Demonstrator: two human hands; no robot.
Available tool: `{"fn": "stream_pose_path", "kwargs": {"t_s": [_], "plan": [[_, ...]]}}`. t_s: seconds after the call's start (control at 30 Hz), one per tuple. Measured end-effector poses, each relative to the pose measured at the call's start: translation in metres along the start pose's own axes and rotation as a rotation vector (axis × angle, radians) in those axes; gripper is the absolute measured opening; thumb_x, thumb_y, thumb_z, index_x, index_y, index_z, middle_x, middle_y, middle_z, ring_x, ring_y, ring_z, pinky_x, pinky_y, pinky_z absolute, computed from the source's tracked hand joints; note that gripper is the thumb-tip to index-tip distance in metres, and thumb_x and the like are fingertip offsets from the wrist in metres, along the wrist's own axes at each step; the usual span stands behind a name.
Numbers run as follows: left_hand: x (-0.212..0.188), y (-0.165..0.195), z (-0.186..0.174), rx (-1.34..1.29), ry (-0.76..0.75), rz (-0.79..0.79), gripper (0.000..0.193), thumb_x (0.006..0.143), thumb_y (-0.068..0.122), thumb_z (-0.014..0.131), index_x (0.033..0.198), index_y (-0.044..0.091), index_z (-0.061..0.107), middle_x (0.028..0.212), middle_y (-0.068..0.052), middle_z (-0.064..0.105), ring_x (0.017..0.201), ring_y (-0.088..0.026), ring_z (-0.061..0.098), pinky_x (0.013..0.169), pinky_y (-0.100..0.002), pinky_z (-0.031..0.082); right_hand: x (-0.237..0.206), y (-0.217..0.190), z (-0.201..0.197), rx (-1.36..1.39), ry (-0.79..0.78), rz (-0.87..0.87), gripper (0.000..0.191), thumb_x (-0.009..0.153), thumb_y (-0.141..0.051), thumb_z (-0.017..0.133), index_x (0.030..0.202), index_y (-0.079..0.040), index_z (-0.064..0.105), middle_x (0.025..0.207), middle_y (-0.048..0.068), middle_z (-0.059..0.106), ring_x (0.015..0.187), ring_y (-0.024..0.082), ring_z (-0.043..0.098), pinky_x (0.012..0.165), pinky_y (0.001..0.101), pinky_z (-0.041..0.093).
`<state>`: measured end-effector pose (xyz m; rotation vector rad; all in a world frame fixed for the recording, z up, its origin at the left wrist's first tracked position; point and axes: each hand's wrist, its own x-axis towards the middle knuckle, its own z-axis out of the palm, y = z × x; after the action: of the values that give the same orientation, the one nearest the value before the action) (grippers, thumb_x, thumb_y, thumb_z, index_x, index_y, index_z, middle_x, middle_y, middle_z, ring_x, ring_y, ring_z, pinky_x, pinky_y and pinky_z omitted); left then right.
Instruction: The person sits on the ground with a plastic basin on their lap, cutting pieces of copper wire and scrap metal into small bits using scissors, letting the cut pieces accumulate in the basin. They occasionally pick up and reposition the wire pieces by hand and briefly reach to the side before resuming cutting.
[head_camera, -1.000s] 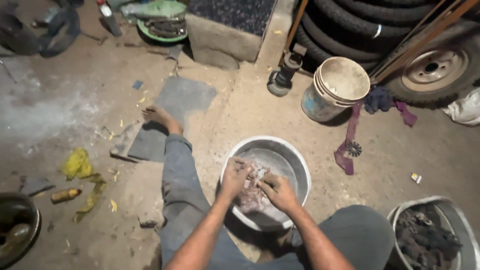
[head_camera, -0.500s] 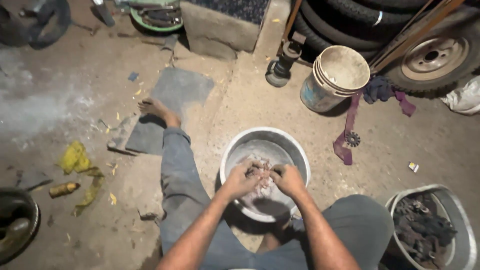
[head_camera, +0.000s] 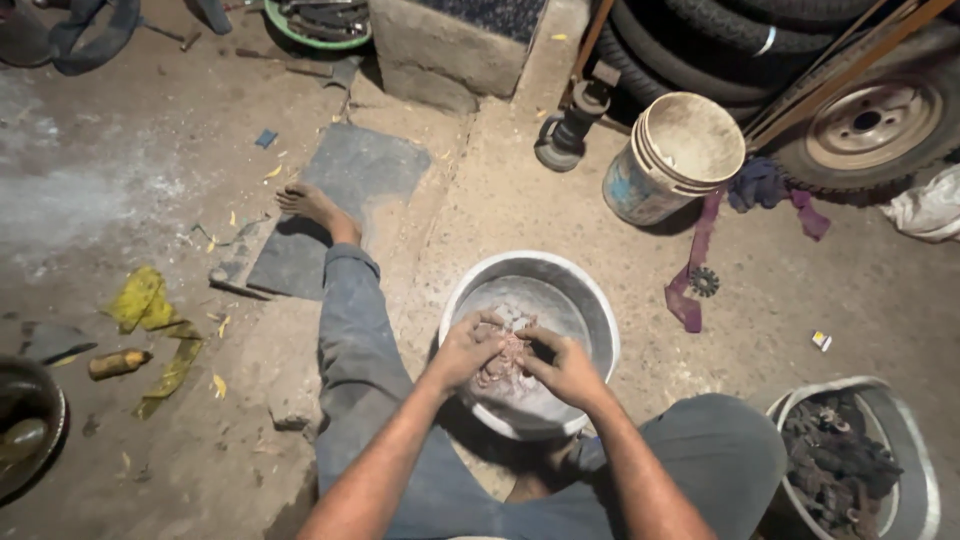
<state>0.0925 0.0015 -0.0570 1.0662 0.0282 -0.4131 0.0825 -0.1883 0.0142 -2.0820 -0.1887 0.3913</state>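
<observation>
Here, at nine o'clock, a yellow rag (head_camera: 150, 310) lies on the dirt floor (head_camera: 120, 200), with a grey mat (head_camera: 350, 190) at eleven under the person's bare foot (head_camera: 310, 205). In the centre, the left hand (head_camera: 465, 352) and right hand (head_camera: 565, 368) meet over the metal basin (head_camera: 590, 300), fingers curled and pressed around a small reddish, grimy part (head_camera: 500, 362); what it is the view leaves unclear. This looks like a scrubbing step, mid-way. The next move likely calls for turning the part between the palms while keeping it over the basin. A white bucket (head_camera: 680, 150) stands at one o'clock, and a pan of dark parts (head_camera: 850, 460) at four.
</observation>
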Motion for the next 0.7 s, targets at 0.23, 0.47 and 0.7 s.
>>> {"fn": "stream_pose_path", "kwargs": {"t_s": [0.23, 0.47, 0.7], "plan": [[-0.007, 0.005, 0.001, -0.029, -0.007, -0.169, 0.016, 0.092, 0.004, 0.067, 0.107, -0.001, 0.067, 0.08, -0.01, 0.073, 0.056, -0.011, 0.065, 0.048, -0.024, 0.053, 0.003, 0.003, -0.007, 0.064, -0.216, 0.009, 0.019, 0.09, -0.016, 0.079, 0.101, 0.0, 0.075, 0.086, 0.003, 0.07, 0.082, 0.009, 0.062, 0.073, 0.03, 0.054], [-0.015, 0.012, 0.021, -0.017, -0.068, -0.243, 0.018, 0.094, 0.007, 0.068, 0.11, 0.0, 0.066, 0.074, -0.007, 0.069, 0.051, -0.011, 0.062, 0.04, -0.025, 0.048, 0.001, 0.008, -0.008, -0.225, -0.154, -0.057, 0.046, 0.07, -0.026, 0.089, 0.102, 0.0, 0.07, 0.087, 0.014, 0.072, 0.082, 0.023, 0.067, 0.075, 0.0366, 0.055], [-0.013, 0.024, 0.022, -0.059, -0.09, -0.26, 0.019, 0.095, 0.006, 0.065, 0.113, -0.001, 0.063, 0.07, -0.009, 0.067, 0.049, -0.012, 0.062, 0.039, -0.026, 0.047, 0.003, -0.002, -0.007, -0.415, -0.198, -0.048, 0.057, 0.074, -0.039, 0.084, 0.115, -0.001, 0.071, 0.105, 0.022, 0.074, 0.096, 0.035, 0.073, 0.084, 0.0412, 0.057]]}}
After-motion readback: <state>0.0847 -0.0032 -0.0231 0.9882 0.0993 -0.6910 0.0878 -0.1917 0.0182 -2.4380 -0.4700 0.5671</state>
